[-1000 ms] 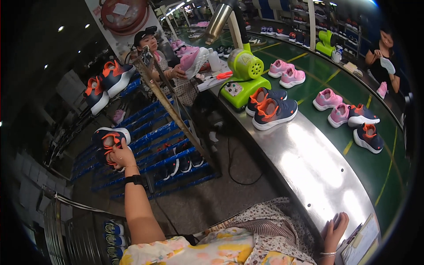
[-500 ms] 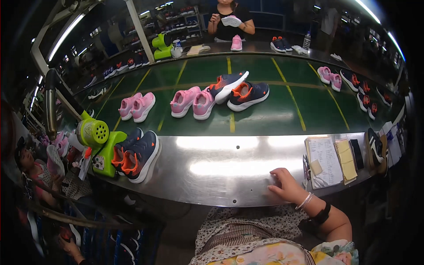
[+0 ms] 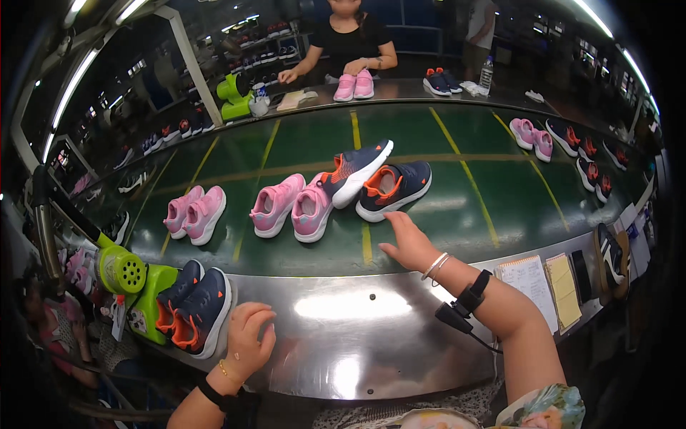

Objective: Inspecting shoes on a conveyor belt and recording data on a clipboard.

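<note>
My right hand (image 3: 410, 245) reaches over the green belt (image 3: 457, 247), thumb and fingers apart and nothing in its grasp. Its fingertips are close to the sole of a navy sneaker (image 3: 400, 187) with orange lining; whether they touch it I cannot tell. Another navy sneaker (image 3: 357, 170) leans across that one and a pink sneaker (image 3: 312, 211). Above the metal table, my left hand (image 3: 248, 339) is loosely curled, with a gap between thumb and fingers, and holds nothing. Just left of it stands a pair of navy sneakers (image 3: 204, 307).
A green machine (image 3: 153, 297) stands at the left end of the metal table (image 3: 314, 365). Notepads (image 3: 527, 286) and a dark shoe (image 3: 609, 257) lie at its right. More pink sneakers (image 3: 196, 214) sit on the belt. Across it, a person (image 3: 350, 50) touches pink sneakers (image 3: 354, 86).
My right hand has moved forward from the metal table to the belt. My left hand has come into view. Across the belt, the person has set the held pink shoe beside its mate.
</note>
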Motion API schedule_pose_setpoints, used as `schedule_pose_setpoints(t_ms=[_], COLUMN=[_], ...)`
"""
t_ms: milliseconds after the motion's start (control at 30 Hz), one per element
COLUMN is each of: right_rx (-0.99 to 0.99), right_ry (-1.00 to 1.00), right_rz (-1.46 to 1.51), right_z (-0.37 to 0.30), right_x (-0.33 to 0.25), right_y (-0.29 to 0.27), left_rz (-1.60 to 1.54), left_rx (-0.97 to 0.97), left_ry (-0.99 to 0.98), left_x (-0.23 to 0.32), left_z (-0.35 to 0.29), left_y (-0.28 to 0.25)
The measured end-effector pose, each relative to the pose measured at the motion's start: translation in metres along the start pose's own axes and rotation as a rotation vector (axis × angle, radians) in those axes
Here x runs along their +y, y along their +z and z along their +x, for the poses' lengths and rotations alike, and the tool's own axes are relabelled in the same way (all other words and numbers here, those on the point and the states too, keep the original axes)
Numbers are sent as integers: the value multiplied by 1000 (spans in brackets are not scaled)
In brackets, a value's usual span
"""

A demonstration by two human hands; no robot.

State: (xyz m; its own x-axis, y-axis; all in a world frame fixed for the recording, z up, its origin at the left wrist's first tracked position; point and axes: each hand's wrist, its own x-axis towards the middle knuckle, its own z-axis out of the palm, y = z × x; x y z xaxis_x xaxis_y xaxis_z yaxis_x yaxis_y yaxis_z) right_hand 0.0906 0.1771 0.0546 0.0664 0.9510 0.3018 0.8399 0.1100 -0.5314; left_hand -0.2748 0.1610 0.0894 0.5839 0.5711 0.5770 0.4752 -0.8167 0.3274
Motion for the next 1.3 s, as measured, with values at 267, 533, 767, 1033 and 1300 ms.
schedule_pose_setpoints(t_ms=[267, 533, 767, 1033, 1300], right_rx=[-12, -42, -247, -346, 92], right_ry=[52, 54, 24, -237, 406], right_rz=[47, -197, -98, 25, 559], right_z=[67, 32, -58, -191, -223], right_x=[42, 55, 20, -52, -40], right_y=[22, -13, -86, -77, -70], left_rz=[243, 358, 31, -215, -508], left_rx=[-13, -552, -671, -591, -113], left_ry=[33, -142, 204, 405, -261], left_x=[-112, -82, 22, 108, 58], left_z=[220, 266, 181, 23, -14], left_y=[155, 175, 127, 65, 72])
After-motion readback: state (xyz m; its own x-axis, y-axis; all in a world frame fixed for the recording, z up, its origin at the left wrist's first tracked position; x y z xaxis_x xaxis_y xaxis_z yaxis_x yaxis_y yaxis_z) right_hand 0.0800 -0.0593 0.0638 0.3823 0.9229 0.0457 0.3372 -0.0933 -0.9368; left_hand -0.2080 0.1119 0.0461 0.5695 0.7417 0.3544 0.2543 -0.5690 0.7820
